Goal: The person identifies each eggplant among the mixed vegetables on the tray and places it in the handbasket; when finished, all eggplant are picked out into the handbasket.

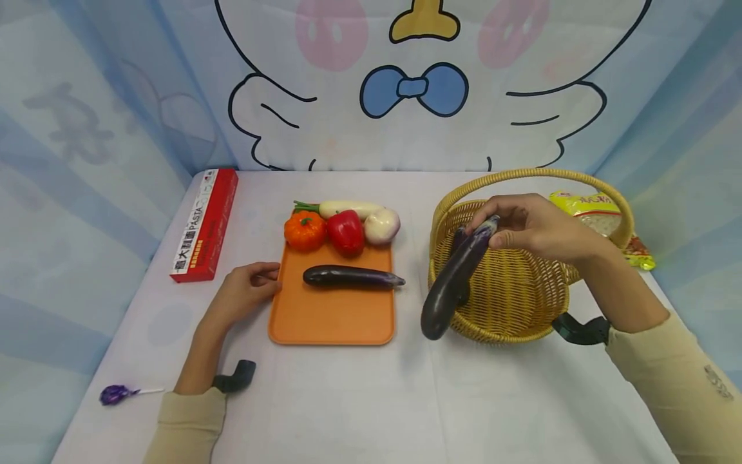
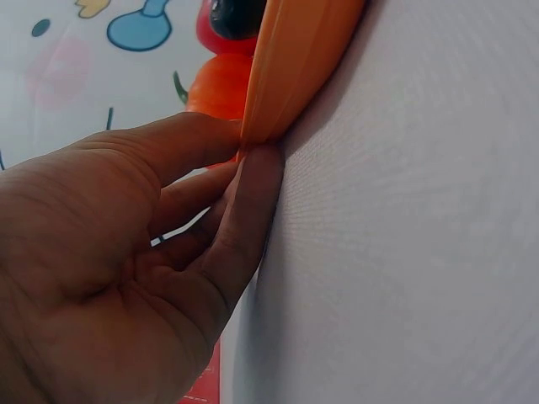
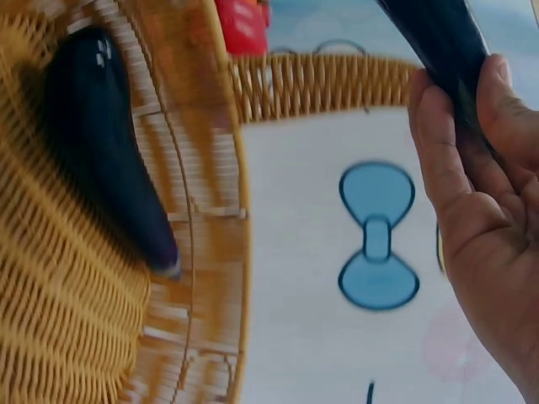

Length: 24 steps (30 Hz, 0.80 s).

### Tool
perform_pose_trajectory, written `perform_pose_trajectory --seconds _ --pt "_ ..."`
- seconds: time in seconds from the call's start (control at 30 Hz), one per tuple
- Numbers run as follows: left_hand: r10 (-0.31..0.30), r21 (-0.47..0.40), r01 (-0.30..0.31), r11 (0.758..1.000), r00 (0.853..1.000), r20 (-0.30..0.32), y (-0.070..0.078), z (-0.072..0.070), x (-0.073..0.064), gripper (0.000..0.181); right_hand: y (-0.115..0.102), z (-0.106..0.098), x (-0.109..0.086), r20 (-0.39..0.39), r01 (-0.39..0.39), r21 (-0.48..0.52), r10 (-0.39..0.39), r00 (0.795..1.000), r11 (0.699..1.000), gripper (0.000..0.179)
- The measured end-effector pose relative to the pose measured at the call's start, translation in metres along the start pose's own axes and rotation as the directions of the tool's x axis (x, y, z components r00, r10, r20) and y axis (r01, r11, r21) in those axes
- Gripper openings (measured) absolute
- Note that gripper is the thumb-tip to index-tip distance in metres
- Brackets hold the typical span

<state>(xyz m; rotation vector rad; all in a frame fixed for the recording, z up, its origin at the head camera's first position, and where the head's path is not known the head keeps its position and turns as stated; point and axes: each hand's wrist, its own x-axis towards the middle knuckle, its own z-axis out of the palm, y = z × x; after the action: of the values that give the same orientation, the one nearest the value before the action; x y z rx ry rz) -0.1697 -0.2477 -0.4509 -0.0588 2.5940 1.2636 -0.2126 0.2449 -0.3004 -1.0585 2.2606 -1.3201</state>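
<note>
In the head view my right hand (image 1: 536,227) pinches an eggplant (image 1: 455,283) near its stem end, over the left side of a wicker basket (image 1: 510,290). A second eggplant (image 3: 105,151) lies inside the basket, plain in the right wrist view and mostly hidden in the head view. On the left, my left hand (image 1: 246,293) grips the left rim of an orange tray (image 1: 330,319) between thumb and fingers. Another eggplant (image 1: 350,277) lies across the tray, its tip past the right rim. Behind it sit an orange pumpkin (image 1: 304,231), a red bell pepper (image 1: 346,233), a white radish (image 1: 348,209) and a round whitish vegetable (image 1: 382,226).
A red pasta box (image 1: 205,225) lies at the back left. Near the front left is a purple lollipop (image 1: 118,394). A yellow food packet (image 1: 588,206) lies behind the basket, whose tall handle (image 1: 533,173) arches above it. A printed curtain (image 1: 414,142) hangs behind the table.
</note>
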Motion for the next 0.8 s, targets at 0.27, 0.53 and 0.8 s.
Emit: perform_pose_trajectory --seconds 0.27,0.53,0.8 --pt "-0.020 -0.009 0.020 1.000 1.000 -0.004 0.001 0.000 0.000 0.051 0.015 -0.023 -0.001 0.029 -0.071 -0.103 0.074 0.997 0.992 0.023" --pt "-0.024 -0.011 0.024 1.000 1.000 0.001 -0.001 0.000 0.002 0.052 0.024 -0.035 -0.001 0.018 -0.093 -0.151 0.096 0.995 0.984 0.025" --pt "-0.031 -0.012 0.031 0.999 1.000 0.004 -0.001 0.000 0.002 0.052 0.027 -0.039 0.003 0.040 -0.188 -0.173 0.197 0.980 0.967 0.022"
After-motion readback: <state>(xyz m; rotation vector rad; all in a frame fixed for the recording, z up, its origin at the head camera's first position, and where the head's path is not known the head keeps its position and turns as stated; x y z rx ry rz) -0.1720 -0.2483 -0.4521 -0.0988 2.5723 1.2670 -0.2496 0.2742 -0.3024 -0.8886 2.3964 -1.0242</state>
